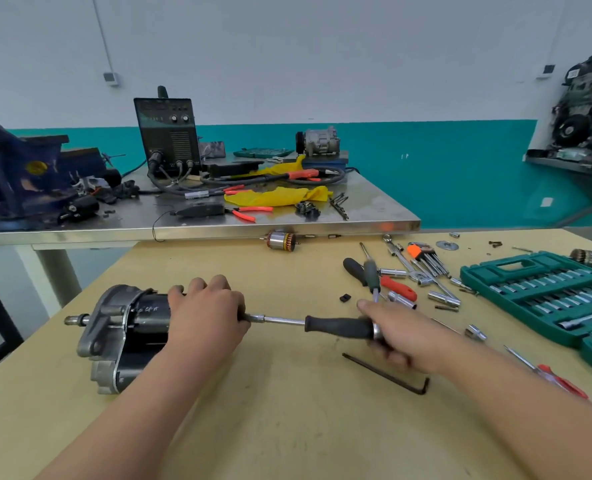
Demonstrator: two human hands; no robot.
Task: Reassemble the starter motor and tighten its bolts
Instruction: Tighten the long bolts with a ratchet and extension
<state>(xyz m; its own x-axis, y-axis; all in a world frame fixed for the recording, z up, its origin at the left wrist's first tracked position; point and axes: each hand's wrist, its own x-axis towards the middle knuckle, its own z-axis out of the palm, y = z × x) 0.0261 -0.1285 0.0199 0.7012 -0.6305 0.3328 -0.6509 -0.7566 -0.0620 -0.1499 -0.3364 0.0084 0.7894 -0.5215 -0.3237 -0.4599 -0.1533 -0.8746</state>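
Pin the starter motor (121,327), lying near the left edge of the table (287,427), under the left hand (206,313) curled over its rear, and, with the right hand (395,332) wrapped round its handle, turn the socket driver (336,326) square to the hidden bolt.

Starter motor (128,334) lies on its side on the wooden table (287,427), at 9 o'clock of table centre. Socket driver (336,326) runs from its 3 o'clock end. Hex key (386,374) at 5 o'clock of driver. Socket case (485,269) at table's 2 o'clock; armature (280,241) at 12, before the metal bench (374,206).
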